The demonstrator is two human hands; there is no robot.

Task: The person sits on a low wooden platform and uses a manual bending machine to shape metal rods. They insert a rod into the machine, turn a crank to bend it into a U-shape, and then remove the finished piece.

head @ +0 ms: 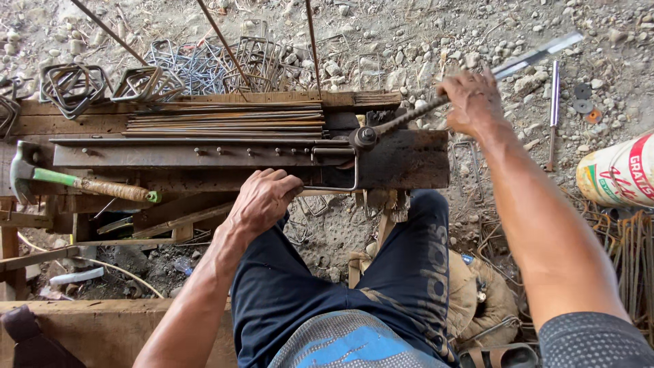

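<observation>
My left hand (262, 200) grips a thin steel rod (332, 188) at the near edge of a dark steel bending plate (402, 160); the rod is bent up at a right angle toward the pivot bolt (366, 135). My right hand (471, 101) is closed around a long ribbed lever bar (409, 116) that runs from the pivot out to the upper right. A bundle of straight rusty rods (225, 120) lies on the wooden bench (82, 123) behind the plate.
A hammer with a green and taped handle (88, 182) lies on the bench at left. Several bent square wire stirrups (71, 85) are piled on the gravel beyond. A white sack (616, 174) sits at right, with more rods (630, 255) below it. My legs in dark shorts (340, 272) are below.
</observation>
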